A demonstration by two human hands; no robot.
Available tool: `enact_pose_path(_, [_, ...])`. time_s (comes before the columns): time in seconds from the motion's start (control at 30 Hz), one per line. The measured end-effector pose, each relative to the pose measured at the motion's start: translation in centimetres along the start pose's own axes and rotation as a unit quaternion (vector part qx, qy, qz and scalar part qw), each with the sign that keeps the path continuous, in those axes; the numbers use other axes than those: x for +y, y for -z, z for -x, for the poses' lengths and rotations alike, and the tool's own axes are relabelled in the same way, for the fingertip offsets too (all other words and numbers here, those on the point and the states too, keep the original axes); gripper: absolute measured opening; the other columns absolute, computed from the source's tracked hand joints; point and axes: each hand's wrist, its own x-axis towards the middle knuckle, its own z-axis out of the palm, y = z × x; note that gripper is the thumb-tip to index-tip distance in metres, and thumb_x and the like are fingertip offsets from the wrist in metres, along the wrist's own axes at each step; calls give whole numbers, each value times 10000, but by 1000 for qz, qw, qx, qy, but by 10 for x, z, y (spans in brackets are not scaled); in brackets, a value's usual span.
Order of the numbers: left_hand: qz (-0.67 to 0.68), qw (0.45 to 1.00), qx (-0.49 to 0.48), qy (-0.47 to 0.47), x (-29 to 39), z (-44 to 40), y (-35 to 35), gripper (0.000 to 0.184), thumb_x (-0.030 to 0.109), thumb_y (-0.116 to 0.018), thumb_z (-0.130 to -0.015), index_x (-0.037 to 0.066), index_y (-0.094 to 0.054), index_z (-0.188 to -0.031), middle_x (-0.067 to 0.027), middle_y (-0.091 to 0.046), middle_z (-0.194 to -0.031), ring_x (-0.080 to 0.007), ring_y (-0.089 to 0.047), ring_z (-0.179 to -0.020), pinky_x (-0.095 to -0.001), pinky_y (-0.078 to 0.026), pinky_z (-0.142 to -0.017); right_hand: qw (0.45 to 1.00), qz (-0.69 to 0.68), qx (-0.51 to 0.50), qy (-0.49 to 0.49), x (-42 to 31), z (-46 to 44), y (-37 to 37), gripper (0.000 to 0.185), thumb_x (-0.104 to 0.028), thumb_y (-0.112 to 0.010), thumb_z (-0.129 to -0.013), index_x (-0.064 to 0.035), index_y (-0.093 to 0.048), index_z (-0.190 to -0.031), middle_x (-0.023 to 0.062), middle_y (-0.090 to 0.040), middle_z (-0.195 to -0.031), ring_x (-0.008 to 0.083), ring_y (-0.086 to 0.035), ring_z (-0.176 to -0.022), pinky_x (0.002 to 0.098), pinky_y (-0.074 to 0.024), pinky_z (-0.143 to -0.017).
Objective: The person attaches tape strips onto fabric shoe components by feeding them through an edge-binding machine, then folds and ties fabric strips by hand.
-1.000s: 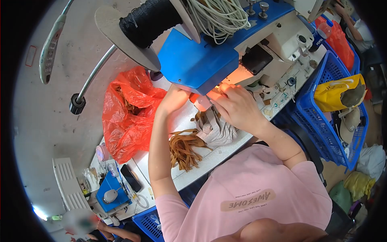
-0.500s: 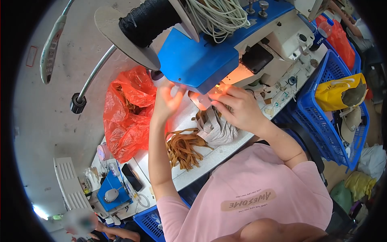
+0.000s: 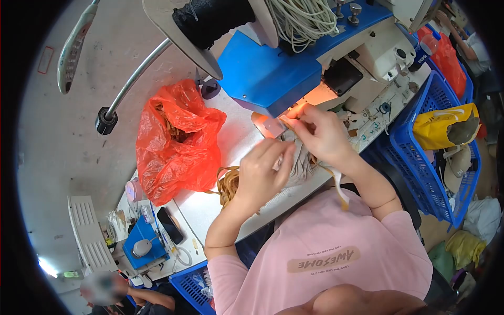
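My right hand [image 3: 324, 135] is closed in a pinch on a narrow brown strap [image 3: 287, 122] beside the lit work point of the blue and white sewing machine [image 3: 270, 71]. From below that hand a pale strap with a yellowish end [image 3: 337, 188] hangs over the table edge. My left hand [image 3: 264, 170] has its fingers curled in front of the machine; what they hold, if anything, is hidden. Partly behind it lies a bundle of brown straps [image 3: 227, 186]. A heap of white straps [image 3: 300, 167] lies between and below my hands.
A red plastic bag [image 3: 181, 149] with brown straps inside stands left. Above is a spool of black cord [image 3: 205, 23]. A blue basket [image 3: 420, 142] with a yellow bag [image 3: 443, 126] stands right. A phone [image 3: 170, 226] lies lower left; another person's arm [image 3: 152, 298] shows beyond.
My left hand has come down and right from beside the machine head to above the straps. My right hand has shifted slightly, and a pale strap now hangs below it. The whole view has shifted slightly.
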Motion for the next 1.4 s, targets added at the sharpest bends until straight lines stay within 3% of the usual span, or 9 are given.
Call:
enact_pose_path(0.1, [-161, 985, 52, -40, -11, -4, -4, 234, 21, -679, -803, 22, -664, -1037, -82, -595, -915, -231, -577, -789, -320, -478, -661, 979, 122, 65, 147, 19, -5, -10, 117, -115, -594, -904, -33, -658, -958, 117, -684, -772, 237, -659, -652, 330, -505, -602])
enact_pose_path(0.13, [-183, 981, 34, -55, -15, -3, -5, 317, 20, -682, -789, 35, -643, -1104, -86, -554, -1011, -259, -541, -894, -345, -468, -729, 980, 127, 50, 145, 20, -5, -9, 137, -125, -587, -900, -35, -658, -975, 119, -677, -779, 271, -650, -670, 366, -497, -607])
enact_pose_path(0.2, [-189, 979, 33, -66, -20, -3, -7, 321, 26, -680, -789, 32, -642, -1108, -93, -555, -1013, -273, -540, -909, -358, -466, -738, 981, 134, 19, 142, 17, -3, -5, 179, -147, -573, -894, -39, -657, -1009, 124, -662, -793, 338, -632, -706, 437, -481, -617])
enact_pose_path(0.4, [-203, 976, 32, -75, -26, -7, -8, 308, 51, -670, -799, 24, -639, -1104, -121, -555, -1021, -306, -541, -912, -383, -467, -744, 969, 209, -21, 131, 8, -5, 0, 223, -136, -567, -892, -51, -665, -1074, 141, -654, -885, 320, -635, -769, 415, -491, -644])
enact_pose_path(0.6, [-199, 979, 16, -48, -26, -11, -7, 322, 61, -659, -805, 27, -650, -1126, -134, -566, -1004, -318, -538, -916, -390, -469, -754, 982, 160, 47, 85, 8, -5, -7, 204, -134, -562, -894, -39, -674, -1035, 152, -664, -870, 323, -634, -742, 419, -491, -637])
enact_pose_path(0.7, [-201, 979, 13, -45, -26, -11, -8, 326, 72, -655, -809, 28, -649, -1132, -134, -569, -999, -317, -534, -916, -391, -467, -757, 987, 153, 24, 44, 2, -6, -4, 191, -117, -563, -890, -28, -677, -1014, 147, -670, -872, 326, -633, -730, 419, -493, -637])
enact_pose_path(0.8, [-202, 978, 10, -41, -26, -11, -7, 327, 82, -649, -814, 28, -648, -1136, -133, -569, -1001, -314, -529, -913, -392, -466, -756, 981, 149, 48, 111, 12, -6, -7, 183, -93, -567, -882, -27, -677, -1011, 136, -670, -867, 325, -633, -718, 412, -494, -637])
enact_pose_path(1.4, [-212, 977, -8, -2, -20, -17, -8, 328, 96, -625, -820, 7, -640, -1135, -125, -575, -1009, -303, -522, -896, -389, -466, -745, 993, 73, 62, 63, 11, -8, -7, 203, -149, -597, -893, 2, -683, -998, 161, -658, -840, 286, -619, -639, 373, -488, -618])
